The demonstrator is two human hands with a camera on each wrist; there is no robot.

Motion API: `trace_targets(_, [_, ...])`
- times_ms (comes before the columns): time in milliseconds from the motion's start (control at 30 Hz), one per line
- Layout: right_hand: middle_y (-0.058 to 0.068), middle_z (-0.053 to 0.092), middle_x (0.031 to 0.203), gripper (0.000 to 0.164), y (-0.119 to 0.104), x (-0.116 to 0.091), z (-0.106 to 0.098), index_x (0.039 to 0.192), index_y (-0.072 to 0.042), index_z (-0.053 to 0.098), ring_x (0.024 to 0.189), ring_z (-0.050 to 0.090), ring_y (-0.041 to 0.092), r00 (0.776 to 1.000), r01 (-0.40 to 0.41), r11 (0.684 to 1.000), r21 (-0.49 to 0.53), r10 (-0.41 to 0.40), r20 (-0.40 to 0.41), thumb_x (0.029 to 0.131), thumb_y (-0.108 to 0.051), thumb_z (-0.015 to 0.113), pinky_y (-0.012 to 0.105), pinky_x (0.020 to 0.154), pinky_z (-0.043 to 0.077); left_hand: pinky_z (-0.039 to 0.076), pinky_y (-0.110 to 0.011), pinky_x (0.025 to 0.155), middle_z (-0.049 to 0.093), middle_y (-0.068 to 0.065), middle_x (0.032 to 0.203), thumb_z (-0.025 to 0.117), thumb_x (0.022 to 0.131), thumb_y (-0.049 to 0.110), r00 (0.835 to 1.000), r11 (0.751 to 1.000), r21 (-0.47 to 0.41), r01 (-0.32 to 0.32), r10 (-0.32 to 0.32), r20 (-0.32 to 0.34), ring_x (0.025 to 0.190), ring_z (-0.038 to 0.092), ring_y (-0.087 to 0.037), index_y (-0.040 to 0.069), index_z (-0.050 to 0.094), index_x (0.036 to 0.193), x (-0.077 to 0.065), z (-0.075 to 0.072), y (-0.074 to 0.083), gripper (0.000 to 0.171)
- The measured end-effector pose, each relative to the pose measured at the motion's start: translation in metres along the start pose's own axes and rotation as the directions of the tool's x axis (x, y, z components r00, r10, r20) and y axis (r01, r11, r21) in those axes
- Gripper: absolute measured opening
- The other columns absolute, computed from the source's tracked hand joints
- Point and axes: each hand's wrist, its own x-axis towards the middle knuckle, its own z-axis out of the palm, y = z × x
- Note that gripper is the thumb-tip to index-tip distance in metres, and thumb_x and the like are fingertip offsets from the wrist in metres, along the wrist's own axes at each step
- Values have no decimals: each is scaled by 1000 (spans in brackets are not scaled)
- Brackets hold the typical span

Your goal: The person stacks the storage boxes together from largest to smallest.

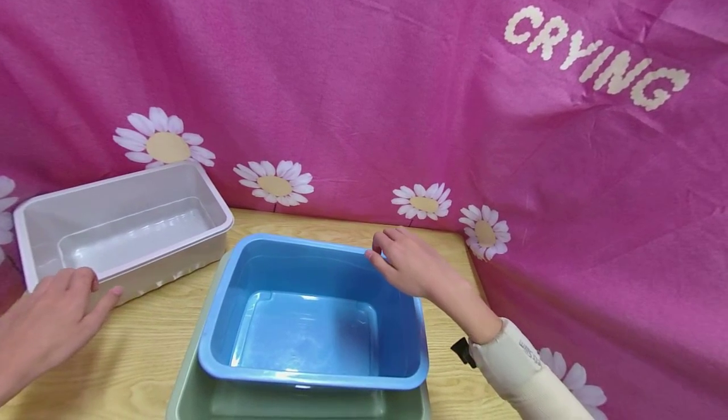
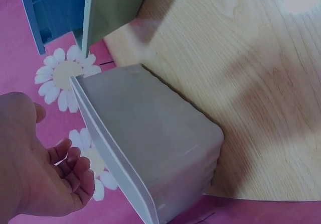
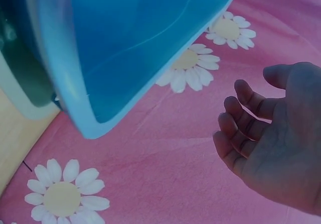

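Observation:
A light grey plastic bin (image 1: 170,275) stands on the left of the table. My left hand (image 1: 54,322) hovers by its near rim, fingers loosely bent; the left wrist view shows a gap between that hand and the bin. In the middle, a blue plastic bin (image 1: 301,338) sits in a larger pale green bin (image 1: 290,402), much of which it hides. My right hand (image 1: 412,262) is over the blue bin's far right corner. Its fingers curl loosely around nothing, and the right wrist view shows them apart from the rim. Both the grey and blue bins hold nothing.
The wood-grain table (image 1: 136,350) carries the bins. Behind it and along its right side hangs a pink cloth (image 1: 341,91) with white daisies and pale lettering. A white sleeve with a black clip (image 1: 463,352) covers the right forearm.

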Motion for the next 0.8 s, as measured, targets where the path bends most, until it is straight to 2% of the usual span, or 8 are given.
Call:
trace_targets(167, [-1, 59, 99, 25, -5, 10, -1, 110, -13, 63, 91, 52, 14, 1000, -14, 1000, 7, 13, 26, 100, -35, 55, 34, 81, 47, 36, -48, 48, 46, -12, 71, 59, 97, 36, 998, 999, -25, 34, -36, -50, 60, 50, -34, 1, 48, 82, -1, 1, -7, 40])
trace_targets(300, [-1, 58, 100, 28, -8, 19, 0, 111, -12, 63, 92, 52, 15, 999, 6, 1000, 13, -6, 39, 102, -36, 52, 34, 83, 46, 35, -48, 50, 47, -15, 72, 57, 98, 39, 997, 998, -36, 52, -54, -56, 62, 50, -39, 0, 46, 82, -1, 0, -10, 43])
trace_targets(433, [-1, 58, 99, 29, -10, 28, 0, 111, -13, 63, 93, 51, 15, 999, 27, 1000, 17, -27, 37, 102, -37, 50, 34, 86, 44, 35, -53, 54, 48, -22, 72, 55, 98, 40, 995, 998, -48, 47, -51, -90, 62, 50, -46, -3, 44, 80, 0, -2, -10, 48])
trace_targets(533, [-2, 58, 98, 28, -12, 33, 1, 110, -14, 63, 93, 51, 15, 999, 26, 999, 22, -26, 32, 102, -39, 52, 35, 86, 44, 34, -55, 57, 47, -22, 70, 52, 100, 41, 991, 998, -60, 29, -36, -127, 61, 47, -47, -4, 44, 79, 1, -3, -10, 51])
trace_targets(800, [-2, 58, 101, 33, -17, 48, 5, 111, -14, 63, 96, 49, 15, 997, 36, 998, 45, -39, 70, 102, -43, 49, 34, 88, 43, 35, -52, 58, 45, -25, 70, 45, 101, 52, 990, 998, -13, 57, -58, -127, 59, 48, -44, -8, 43, 83, 3, -3, -18, 63])
